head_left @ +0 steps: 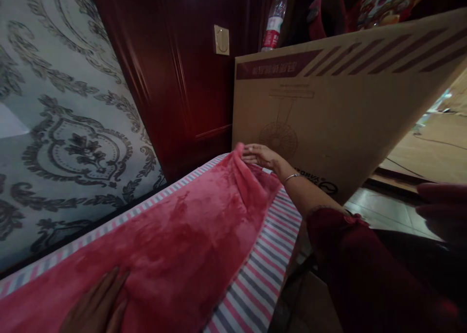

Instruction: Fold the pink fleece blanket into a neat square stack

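Out toward eight o'clock runs a mottled pink-red plush cloth point(175, 231), my left hand point(95, 305) flat on it. Near centre, my right hand point(262, 158) touches its raised fold; pinched or not, I can't tell. Uneven pulling could skew it across the pink-grey-white striped fabric point(263, 260).

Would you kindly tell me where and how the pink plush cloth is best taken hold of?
Probably by the raised fold at the far end of the pink plush cloth, coming from the right, where the right hand touches it. That fold stands up in a peak, giving something to pinch, whereas most of the cloth lies flat over the striped fabric.
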{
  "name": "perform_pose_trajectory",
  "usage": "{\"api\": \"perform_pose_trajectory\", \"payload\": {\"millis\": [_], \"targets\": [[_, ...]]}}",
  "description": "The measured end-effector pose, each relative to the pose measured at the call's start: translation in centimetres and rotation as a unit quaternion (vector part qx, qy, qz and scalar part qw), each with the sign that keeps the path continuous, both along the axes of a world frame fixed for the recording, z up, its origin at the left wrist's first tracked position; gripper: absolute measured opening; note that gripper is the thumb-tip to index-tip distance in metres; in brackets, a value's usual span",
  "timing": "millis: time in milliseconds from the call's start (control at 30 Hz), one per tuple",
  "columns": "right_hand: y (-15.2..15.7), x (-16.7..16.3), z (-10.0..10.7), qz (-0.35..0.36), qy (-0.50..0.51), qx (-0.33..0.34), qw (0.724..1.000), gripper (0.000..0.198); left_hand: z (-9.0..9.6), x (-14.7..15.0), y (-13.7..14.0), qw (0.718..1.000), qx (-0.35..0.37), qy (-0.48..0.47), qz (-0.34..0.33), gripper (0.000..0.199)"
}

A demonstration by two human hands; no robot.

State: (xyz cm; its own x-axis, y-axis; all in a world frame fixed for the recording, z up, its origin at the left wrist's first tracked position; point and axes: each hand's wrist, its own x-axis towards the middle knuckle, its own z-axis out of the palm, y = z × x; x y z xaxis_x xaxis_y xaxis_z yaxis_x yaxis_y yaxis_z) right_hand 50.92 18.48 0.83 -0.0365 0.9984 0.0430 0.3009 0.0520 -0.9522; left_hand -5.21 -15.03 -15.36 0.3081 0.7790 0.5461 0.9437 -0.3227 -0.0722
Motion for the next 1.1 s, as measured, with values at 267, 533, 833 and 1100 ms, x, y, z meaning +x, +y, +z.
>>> {"api": "perform_pose_trajectory", "payload": {"millis": [267,533,833,1100], "targets": [[-4.8,2.9,-3.1,-0.191,-0.224,-0.050,0.954,0.022,0.6,0.7,0.5,1.000,-0.013,-0.015,0.020,0.055],[-9.0,3.5,-7.8,-0.302,-0.350,-0.091,0.882,0.039,2.0,1.9,0.3,0.999,-0.025,-0.001,0.046,0.053],[-11.0,4.1,-6.5,-0.337,-0.356,-0.010,0.871,0.049,2.4,2.1,0.3,0.999,-0.005,0.010,0.033,0.053],[-13.6,4.8,-7.8,-0.317,-0.350,0.002,0.882,0.046,1.8,1.8,0.4,0.999,-0.028,-0.005,0.046,0.052]]}}
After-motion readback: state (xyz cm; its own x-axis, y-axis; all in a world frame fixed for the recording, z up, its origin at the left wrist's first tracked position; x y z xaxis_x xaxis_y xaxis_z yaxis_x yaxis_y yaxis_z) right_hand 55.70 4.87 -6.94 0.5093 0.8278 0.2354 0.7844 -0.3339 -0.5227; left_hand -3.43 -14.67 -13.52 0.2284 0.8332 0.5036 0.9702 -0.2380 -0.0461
